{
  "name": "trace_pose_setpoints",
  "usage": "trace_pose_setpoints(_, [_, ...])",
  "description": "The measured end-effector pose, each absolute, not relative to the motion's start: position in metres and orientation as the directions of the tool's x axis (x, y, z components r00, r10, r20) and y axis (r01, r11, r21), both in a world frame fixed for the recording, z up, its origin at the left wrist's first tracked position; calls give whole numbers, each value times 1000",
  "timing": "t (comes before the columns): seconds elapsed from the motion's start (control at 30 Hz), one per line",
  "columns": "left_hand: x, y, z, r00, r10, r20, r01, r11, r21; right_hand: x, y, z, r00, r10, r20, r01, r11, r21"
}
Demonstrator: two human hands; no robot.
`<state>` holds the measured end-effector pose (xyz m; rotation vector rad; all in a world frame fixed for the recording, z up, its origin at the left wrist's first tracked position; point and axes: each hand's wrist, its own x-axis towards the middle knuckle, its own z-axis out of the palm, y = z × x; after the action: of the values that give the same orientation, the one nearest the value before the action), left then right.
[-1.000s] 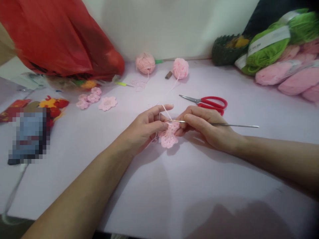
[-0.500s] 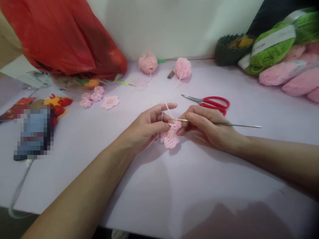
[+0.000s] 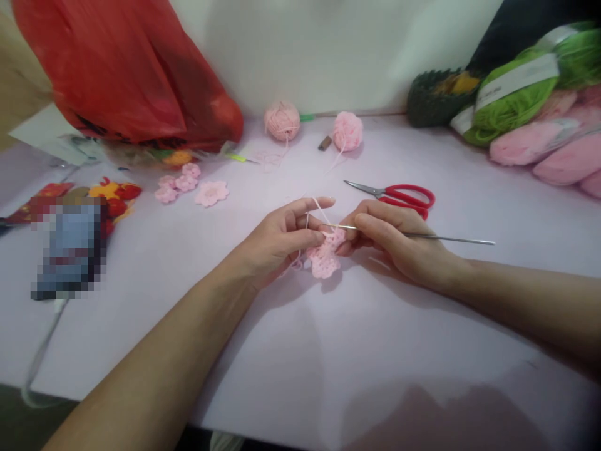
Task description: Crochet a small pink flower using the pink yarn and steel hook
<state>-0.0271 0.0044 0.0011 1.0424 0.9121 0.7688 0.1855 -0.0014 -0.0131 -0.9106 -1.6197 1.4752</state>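
left hand (image 3: 282, 241) — thumb and fingers pinched on crochet piece (image 3: 323, 263), yarn strand (image 3: 322, 212) over extended index finger. piece is pale pink, openwork, scalloped along lower edge, sits between both hands over pale tabletop (image 3: 282, 351). right hand (image 3: 394, 241) — gripping slim metal hook (image 3: 455, 239), tip at piece's top edge. pink skeins (image 3: 566, 160) far right, green skeins (image 3: 511, 109) beside them.

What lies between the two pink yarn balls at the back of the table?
The head view shows a small brown block nearer the right ball and, farther back, a thin green object beside the left ball.
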Motion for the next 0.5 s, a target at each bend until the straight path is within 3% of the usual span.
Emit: trace_pose_setpoints(0.5, [-23, 4, 7, 337, 900, -275, -61, 313, 948, 183, -2, -8, -476, 876, 75, 82, 129, -988])
